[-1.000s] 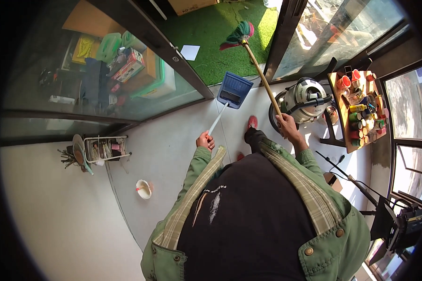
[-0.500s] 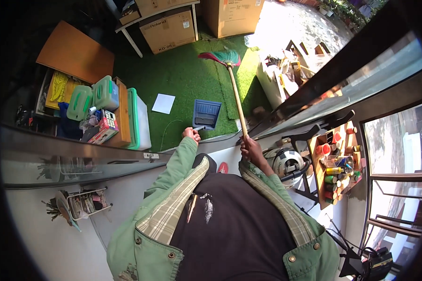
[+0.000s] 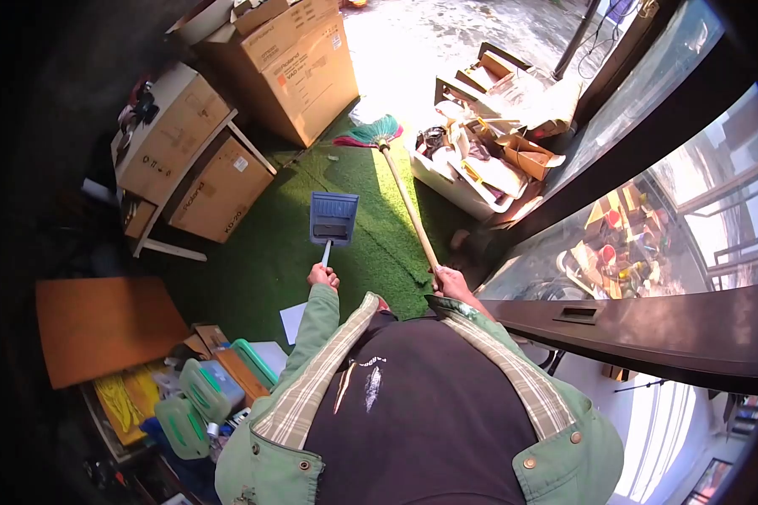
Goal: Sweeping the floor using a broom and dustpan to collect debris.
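Observation:
My left hand (image 3: pixel 323 276) is closed around the handle of a blue-grey dustpan (image 3: pixel 334 210). The pan stretches ahead of that hand over the green turf mat (image 3: pixel 370 227), with a dark patch near its handle end. In my right hand (image 3: pixel 452 283) is the wooden stick of a broom (image 3: pixel 408 202). Its fanned head of green and red bristles (image 3: pixel 370 132) points away from me, at the sunlit far part of the turf. I cannot tell whether the bristles touch the mat.
Big cardboard boxes (image 3: pixel 299 71) stand at the far left beside a white-legged table (image 3: pixel 173 248). A white bin (image 3: pixel 455 181) full of scraps sits to the right. The dark door frame (image 3: pixel 632 332) runs close on my right. Lidded plastic boxes (image 3: pixel 204 391) and a white sheet (image 3: pixel 293 321) lie left.
I have moved forward past the door frame onto the turf, turning rightward. The dustpan and broom have come along in my hands; the white sheet is now beside my left arm.

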`<state>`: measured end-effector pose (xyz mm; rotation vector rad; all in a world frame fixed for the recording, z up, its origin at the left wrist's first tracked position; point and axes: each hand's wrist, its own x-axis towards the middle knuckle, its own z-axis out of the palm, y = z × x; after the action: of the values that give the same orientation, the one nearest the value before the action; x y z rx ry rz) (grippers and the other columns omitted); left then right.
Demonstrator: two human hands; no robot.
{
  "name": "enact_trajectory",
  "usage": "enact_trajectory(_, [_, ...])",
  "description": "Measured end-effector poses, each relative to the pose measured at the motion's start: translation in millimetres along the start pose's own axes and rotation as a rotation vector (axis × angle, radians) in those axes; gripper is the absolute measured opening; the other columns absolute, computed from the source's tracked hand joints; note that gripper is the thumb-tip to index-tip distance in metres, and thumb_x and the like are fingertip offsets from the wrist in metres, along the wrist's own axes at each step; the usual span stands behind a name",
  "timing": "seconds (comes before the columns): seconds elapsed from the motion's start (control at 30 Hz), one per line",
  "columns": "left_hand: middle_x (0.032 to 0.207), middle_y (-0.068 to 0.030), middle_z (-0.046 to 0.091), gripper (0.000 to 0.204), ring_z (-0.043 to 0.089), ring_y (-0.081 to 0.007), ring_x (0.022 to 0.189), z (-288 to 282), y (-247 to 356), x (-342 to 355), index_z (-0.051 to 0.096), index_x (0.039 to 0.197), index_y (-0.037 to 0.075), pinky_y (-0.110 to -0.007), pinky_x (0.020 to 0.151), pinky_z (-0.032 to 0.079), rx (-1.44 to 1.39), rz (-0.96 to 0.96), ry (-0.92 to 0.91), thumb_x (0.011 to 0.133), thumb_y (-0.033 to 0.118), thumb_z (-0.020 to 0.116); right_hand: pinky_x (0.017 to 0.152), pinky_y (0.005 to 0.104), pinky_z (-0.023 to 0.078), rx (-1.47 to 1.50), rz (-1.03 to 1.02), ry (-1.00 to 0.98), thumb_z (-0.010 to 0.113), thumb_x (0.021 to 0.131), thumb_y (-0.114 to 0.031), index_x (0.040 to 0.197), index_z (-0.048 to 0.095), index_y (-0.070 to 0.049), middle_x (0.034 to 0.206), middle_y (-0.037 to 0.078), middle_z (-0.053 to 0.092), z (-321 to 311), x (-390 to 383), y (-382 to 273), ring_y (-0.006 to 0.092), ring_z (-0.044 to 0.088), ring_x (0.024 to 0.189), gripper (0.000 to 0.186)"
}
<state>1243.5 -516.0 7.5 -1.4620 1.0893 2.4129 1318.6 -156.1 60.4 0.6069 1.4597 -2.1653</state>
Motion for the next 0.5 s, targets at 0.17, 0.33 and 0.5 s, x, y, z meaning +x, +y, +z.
enact_trajectory(0.17, [0.053, 0.0012, 0.041, 0.028, 0.031, -0.0107, 0.035, 45.1, 90.0, 37.8, 0.038, 0.067, 0.017, -0.029, 0.032, 0.022, 0.123, -0.040, -0.100, 0.090, 0.028, 0.050, 0.037, 0.0238, 0.032, 0.014, 0.009, 0.087, 0.042, 0.103, -0.038, 0.111, 0.057, -0.007, 0.065, 0.000, 0.049, 24.1, 66.1, -98.3, 0.0081, 0.038, 0.041, 0.035])
enact_trajectory(0.33, [0.053, 0.0014, 0.039, 0.030, 0.030, -0.0105, 0.036, 79.1, 140.1, 80.4, 0.038, 0.066, 0.017, -0.029, 0.032, 0.022, 0.100, -0.095, -0.148, 0.091, 0.028, 0.051, 0.037, 0.0223, 0.032, 0.229, -0.084, 0.029, 0.040, 0.103, -0.034, 0.111, 0.056, -0.005, 0.067, -0.001, 0.047, 32.9, 175.3, -204.4, 0.0066, 0.039, 0.045, 0.034])
enact_trajectory(0.5, [0.053, 0.0020, 0.040, 0.033, 0.031, -0.0099, 0.036, 130.4, 182.2, 133.3, 0.038, 0.062, 0.017, -0.028, 0.033, 0.022, 0.038, -0.191, -0.193, 0.090, 0.027, 0.052, 0.038, 0.0260, 0.037, -0.234, -0.395, 0.286, 0.050, 0.100, -0.028, 0.101, 0.060, -0.006, 0.062, 0.002, 0.051, 19.2, 347.5, -306.0, 0.0106, 0.047, 0.046, 0.024])
